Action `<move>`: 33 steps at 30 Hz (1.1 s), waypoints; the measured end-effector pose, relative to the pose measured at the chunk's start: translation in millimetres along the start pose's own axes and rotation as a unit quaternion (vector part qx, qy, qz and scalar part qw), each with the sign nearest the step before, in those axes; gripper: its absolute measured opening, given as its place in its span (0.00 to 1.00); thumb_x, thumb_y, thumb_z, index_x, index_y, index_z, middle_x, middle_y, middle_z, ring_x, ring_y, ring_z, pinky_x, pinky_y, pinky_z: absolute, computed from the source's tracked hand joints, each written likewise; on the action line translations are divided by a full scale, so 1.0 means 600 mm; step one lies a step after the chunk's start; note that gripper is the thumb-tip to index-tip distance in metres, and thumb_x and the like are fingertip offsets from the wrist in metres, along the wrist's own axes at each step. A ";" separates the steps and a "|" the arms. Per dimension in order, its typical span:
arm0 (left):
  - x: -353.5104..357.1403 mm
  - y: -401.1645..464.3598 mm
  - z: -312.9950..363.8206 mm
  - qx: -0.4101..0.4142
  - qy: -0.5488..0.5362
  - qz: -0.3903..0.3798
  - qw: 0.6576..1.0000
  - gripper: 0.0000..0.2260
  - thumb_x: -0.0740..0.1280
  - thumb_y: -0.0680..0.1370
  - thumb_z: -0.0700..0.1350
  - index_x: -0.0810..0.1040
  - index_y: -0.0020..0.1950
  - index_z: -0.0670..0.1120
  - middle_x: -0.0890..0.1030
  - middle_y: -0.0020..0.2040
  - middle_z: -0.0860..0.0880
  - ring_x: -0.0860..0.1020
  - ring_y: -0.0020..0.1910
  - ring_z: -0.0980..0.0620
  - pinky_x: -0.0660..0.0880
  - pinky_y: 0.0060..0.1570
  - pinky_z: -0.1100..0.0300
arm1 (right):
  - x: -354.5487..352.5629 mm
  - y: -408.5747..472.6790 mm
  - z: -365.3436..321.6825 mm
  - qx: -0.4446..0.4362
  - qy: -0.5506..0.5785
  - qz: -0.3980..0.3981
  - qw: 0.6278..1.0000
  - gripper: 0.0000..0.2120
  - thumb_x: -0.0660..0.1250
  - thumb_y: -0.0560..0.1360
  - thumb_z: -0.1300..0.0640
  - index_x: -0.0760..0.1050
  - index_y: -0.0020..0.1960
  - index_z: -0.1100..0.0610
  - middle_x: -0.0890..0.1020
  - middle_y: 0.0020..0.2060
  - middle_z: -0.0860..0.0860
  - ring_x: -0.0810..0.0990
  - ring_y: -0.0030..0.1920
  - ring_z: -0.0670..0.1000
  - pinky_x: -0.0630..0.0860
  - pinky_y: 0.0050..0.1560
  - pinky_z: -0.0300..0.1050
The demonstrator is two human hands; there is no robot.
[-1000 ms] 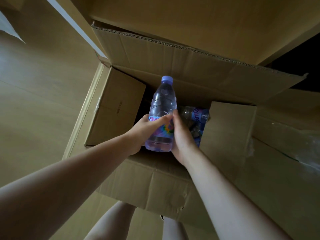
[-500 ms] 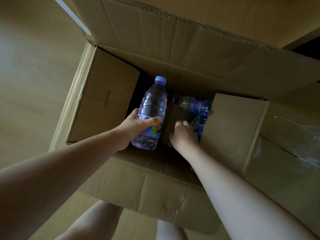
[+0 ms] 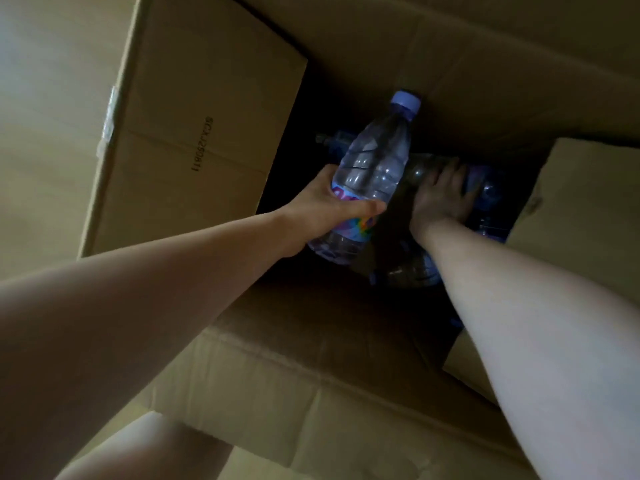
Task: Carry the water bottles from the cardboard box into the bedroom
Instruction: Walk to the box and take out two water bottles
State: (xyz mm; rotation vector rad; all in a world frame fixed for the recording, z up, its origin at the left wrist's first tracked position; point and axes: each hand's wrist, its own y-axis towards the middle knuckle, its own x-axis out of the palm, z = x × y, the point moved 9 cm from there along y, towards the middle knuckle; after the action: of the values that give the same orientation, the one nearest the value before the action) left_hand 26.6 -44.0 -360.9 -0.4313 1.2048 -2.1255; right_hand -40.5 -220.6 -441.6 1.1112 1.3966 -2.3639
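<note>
Inside the open cardboard box point(image 3: 346, 393), both bare arms reached down from the near edge. The left hand point(image 3: 323, 211) gripped a clear water bottle point(image 3: 372, 174) around its lower body, thumb across the coloured label, fingers wrapped behind. That bottle had a purple cap point(image 3: 406, 102) and tilted up and away, cap toward the far wall of the box, base nearest the person. It sat above the dark interior, not resting on anything visible.

The right hand point(image 3: 440, 195) was lower, deeper in the box, just right of the held bottle. Its fingers spread flat over a second bottle point(image 3: 485, 188) lying on its side. Fingers looked fairly straight and laid on top; whether they curled around it could not be told, since the spot was dark and blurred. More bottles point(image 3: 412, 268) lay in shadow below the right wrist, and another one point(image 3: 334, 142) showed dimly behind the held bottle to the left.

The left flap point(image 3: 194, 140) was folded outward, with printed code on it and a strip of tape on its outer edge. The right flap point(image 3: 585, 216) stood partly over the opening. The far flap point(image 3: 450, 46) rose behind the cap. Wooden floor point(image 3: 45, 116) showed left of the box. A bare knee point(image 3: 145, 448) appeared at the bottom edge.
</note>
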 end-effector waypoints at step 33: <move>-0.024 -0.172 0.040 -0.038 -0.073 0.049 0.995 0.23 0.76 0.70 0.48 0.70 0.61 0.49 0.80 0.57 0.43 0.82 0.53 0.44 0.78 0.57 0.47 | -0.077 -0.181 -0.063 -0.005 0.474 -0.174 0.863 0.25 0.66 0.78 0.49 0.70 0.69 0.64 0.75 0.66 0.60 0.75 0.66 0.59 0.70 0.52 0.44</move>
State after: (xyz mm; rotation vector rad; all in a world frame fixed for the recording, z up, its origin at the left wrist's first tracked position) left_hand 11.9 -11.7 -260.2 -0.5398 1.2020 -1.9352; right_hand -42.1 -140.7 -347.2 2.3871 1.9997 -2.0202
